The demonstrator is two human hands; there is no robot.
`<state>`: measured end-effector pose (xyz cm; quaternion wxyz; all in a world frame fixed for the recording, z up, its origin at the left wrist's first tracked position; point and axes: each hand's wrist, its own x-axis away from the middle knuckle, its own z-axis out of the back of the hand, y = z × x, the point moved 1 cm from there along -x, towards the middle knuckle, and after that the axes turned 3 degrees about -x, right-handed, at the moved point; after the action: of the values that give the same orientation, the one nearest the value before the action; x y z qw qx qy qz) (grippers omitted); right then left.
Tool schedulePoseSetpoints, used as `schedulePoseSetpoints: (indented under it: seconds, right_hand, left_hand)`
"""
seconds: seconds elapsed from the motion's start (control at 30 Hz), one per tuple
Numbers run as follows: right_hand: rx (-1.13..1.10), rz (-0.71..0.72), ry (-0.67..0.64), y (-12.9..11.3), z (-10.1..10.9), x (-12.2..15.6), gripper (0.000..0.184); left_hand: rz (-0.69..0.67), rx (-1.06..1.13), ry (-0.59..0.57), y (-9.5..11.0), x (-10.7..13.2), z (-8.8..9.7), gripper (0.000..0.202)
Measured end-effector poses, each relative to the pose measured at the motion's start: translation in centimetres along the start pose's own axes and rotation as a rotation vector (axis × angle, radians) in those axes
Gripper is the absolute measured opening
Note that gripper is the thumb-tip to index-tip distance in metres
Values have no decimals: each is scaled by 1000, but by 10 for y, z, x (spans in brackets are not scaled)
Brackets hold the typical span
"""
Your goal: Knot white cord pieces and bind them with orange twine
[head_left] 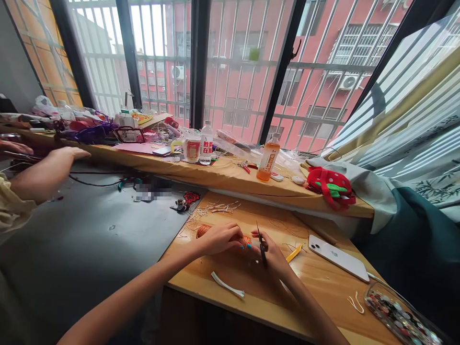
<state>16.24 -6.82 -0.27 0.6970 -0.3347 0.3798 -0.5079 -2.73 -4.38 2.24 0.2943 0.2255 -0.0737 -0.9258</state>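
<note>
My left hand (230,235) curls over a spool of shiny orange-copper cord (204,231) lying on the wooden table. Part of the spool shows past its fingertips; the rest is hidden under the palm. Just right of it, my right hand (271,254) is closed on slim black scissors (262,247), the pointed tip upward. The right fingertips come close to the left ones near the spool's end. Any thread between them is too small to make out. A short white strip (227,285) rests in front of the hands, and a yellow tool (294,253) lies right of them.
A white phone (338,258) and a box of beads (398,316) sit at the right. White cord scraps (212,211) lie behind the spool. Bottles, including one of amber drink (268,158), stand on the sill. Another person's arm (46,175) reaches in at left.
</note>
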Motion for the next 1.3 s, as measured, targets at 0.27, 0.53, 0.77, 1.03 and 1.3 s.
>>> schedulePoseSetpoints:
  seconds: [0.27, 0.53, 0.77, 1.03, 1.3]
  right_hand:
    - [80, -2, -2, 7, 4, -10, 40]
    - [300, 131, 48, -18, 28, -14, 45]
    - [451, 152, -141, -35, 32, 14, 47]
    - [513, 176, -58, -18, 14, 8, 52]
    - [257, 60, -155, -12, 24, -11, 48]
  left_hand:
    - [20, 268, 81, -3, -6, -1, 19]
    - [77, 709, -159, 3, -10, 32, 11]
    - [184, 980, -119, 20, -14, 49, 13]
    - [163, 1097, -57, 32, -15, 66, 13]
    - [153, 1213, 47, 44, -9, 97, 15]
